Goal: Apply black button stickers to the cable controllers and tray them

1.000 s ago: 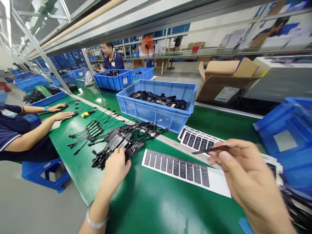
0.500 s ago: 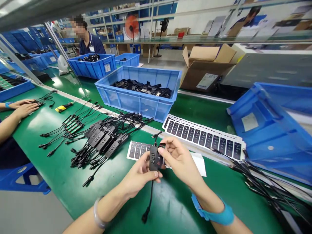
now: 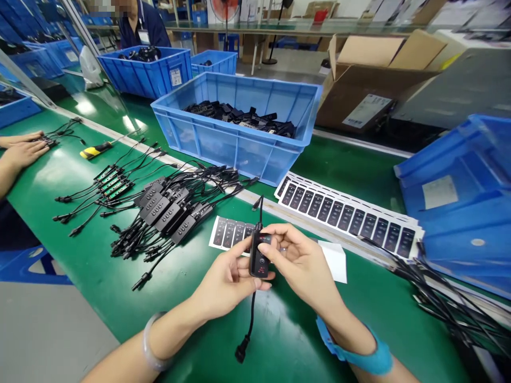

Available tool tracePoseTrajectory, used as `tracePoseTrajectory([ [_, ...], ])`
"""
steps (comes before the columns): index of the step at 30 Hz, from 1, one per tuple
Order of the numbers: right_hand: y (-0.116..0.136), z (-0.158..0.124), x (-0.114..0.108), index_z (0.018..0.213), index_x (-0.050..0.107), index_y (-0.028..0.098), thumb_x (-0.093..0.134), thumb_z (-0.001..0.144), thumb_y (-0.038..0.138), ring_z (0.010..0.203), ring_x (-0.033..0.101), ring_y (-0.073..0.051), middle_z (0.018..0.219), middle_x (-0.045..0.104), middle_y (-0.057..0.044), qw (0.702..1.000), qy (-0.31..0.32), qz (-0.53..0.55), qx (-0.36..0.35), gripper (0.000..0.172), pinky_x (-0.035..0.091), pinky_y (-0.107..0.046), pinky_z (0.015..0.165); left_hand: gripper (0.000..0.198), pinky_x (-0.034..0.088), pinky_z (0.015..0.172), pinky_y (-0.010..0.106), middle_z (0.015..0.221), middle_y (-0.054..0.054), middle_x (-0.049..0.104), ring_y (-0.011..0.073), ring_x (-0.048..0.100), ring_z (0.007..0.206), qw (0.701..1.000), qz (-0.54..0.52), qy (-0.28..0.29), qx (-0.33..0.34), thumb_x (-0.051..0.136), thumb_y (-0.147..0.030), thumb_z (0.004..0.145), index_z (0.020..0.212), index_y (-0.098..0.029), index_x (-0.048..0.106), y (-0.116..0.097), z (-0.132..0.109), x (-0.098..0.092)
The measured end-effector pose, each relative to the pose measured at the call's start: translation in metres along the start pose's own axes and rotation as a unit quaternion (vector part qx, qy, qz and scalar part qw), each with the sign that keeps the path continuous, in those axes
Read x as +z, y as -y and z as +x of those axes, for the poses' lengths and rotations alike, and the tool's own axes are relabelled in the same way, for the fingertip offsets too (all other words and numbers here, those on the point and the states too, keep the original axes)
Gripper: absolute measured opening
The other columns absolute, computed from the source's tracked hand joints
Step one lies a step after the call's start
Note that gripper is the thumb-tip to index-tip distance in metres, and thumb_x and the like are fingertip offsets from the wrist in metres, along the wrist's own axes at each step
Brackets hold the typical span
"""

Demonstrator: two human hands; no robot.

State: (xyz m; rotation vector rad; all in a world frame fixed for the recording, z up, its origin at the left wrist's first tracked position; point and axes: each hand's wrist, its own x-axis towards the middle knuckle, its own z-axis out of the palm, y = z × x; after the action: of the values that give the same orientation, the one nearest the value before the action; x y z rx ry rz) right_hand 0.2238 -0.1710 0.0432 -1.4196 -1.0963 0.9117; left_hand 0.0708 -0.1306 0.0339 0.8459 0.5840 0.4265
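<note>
My left hand [image 3: 223,281] grips a small black inline controller [image 3: 253,259] by its side and lower end, held upright above the bench. A cable runs from its top, and another hangs below to a round plug [image 3: 241,351]. Over the controller's face lies a dark label sticker [image 3: 261,268] with red marks. My right hand [image 3: 301,260] pinches the sticker's upper right edge, thumb on its face; the fingertips behind are partly hidden. Just behind the controller, a partly used label sheet [image 3: 228,233] rests on the bench beside white paper [image 3: 335,261].
Cabled controllers [image 3: 170,213] are piled at left, near green circuit boards [image 3: 114,182] and a yellow-black screwdriver [image 3: 96,150]. Label sheets [image 3: 351,219] lie before a filled blue bin [image 3: 235,143]. Black cables [image 3: 435,298] and another blue bin [image 3: 459,175] are at right. A co-worker's hands [image 3: 24,151] work far left.
The sticker has moved from slightly right of the controller onto its face, covering the button row seen earlier. The controller has turned slightly in my left hand. My view has tilted downward.
</note>
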Motion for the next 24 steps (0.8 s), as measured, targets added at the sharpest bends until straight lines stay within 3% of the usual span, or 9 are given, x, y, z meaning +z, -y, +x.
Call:
tracePoseTrajectory([
  [24,0.0007,-0.0028,0.0017,0.094,0.064,0.022,0.067,0.082,0.028,0.057,0.053,-0.01,0.067,0.051,0.004,1.0,-0.017,0.006,-0.007,0.014,0.05,-0.02,0.049,0.082,0.054,0.087,0.035,0.102,0.011,0.072,0.0231,0.07,0.096,1.0,-0.011,0.003,0.0,0.079,-0.024,0.074,0.144,-0.017,0.036,-0.0013,-0.0009,0.0002],
])
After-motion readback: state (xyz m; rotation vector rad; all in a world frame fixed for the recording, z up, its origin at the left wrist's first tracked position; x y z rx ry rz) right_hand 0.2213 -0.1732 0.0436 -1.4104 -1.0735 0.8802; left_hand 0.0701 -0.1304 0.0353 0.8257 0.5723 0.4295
